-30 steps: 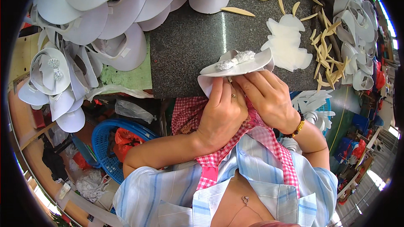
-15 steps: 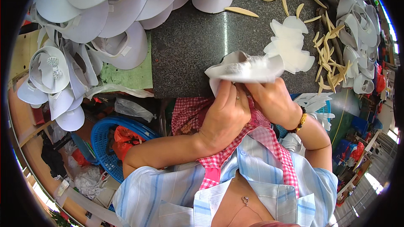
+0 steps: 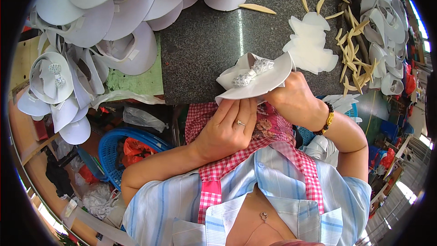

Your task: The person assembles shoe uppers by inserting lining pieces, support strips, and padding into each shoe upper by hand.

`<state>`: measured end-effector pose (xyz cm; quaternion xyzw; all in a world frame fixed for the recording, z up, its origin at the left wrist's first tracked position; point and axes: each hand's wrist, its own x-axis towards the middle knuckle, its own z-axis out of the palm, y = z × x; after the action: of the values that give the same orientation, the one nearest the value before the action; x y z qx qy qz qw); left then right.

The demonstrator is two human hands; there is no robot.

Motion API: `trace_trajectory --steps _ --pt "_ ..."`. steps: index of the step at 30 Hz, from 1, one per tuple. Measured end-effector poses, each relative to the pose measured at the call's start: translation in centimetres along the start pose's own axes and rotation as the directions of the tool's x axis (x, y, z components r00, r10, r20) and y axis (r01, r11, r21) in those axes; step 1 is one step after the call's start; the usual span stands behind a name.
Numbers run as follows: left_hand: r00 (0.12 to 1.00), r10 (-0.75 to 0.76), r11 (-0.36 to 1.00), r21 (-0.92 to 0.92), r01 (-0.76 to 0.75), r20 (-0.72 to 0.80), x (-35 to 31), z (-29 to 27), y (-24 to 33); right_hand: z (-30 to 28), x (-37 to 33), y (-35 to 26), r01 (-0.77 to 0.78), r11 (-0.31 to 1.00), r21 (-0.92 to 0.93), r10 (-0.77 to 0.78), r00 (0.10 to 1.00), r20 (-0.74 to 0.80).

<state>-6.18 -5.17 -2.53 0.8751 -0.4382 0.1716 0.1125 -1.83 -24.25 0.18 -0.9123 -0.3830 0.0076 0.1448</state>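
Observation:
In front of me, over the near edge of the dark table, I hold a white slipper-like piece (image 3: 268,80) with a broad rounded flap and a silver glittering bow. My left hand (image 3: 230,125) pinches its lower left edge, the thumb hidden beneath it. My right hand (image 3: 297,98) is closed on the right end, its fingertips mostly out of sight behind the piece. Just beyond lies a stack of thin white cut-out sheets (image 3: 310,45). A similar white piece with a silver bow (image 3: 55,76) rests among others at the left.
White rounded pieces (image 3: 132,16) pile up at the far left, and more stand at the right (image 3: 382,27). Cream-coloured curved strips (image 3: 353,59) lie heaped on the speckled dark tabletop (image 3: 195,50). Below the table's left side sits a blue plastic basket (image 3: 107,155) with red bags.
The white piece has turned so its bow and flap show plainly. My left hand has slid left and lower along its edge. My right hand has moved slightly up its right end.

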Motion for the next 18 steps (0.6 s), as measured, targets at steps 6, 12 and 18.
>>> trace_trajectory --steps 6,12,18 --pt "1.000 -0.013 1.000 0.015 0.013 0.017 0.3 -0.1 -0.1 0.2 0.3 -0.2 0.026 0.997 -0.072 -0.025 1.000 0.009" --pt "0.999 -0.047 0.997 0.069 0.047 0.000 0.5 0.3 0.2 0.1 0.6 -0.6 0.016 0.992 -0.122 -0.015 1.000 0.009" --pt "0.995 -0.069 0.995 0.081 0.063 0.070 1.2 0.0 0.5 -1.0 0.2 -0.1 0.027 0.995 0.096 -0.025 1.000 -0.015"
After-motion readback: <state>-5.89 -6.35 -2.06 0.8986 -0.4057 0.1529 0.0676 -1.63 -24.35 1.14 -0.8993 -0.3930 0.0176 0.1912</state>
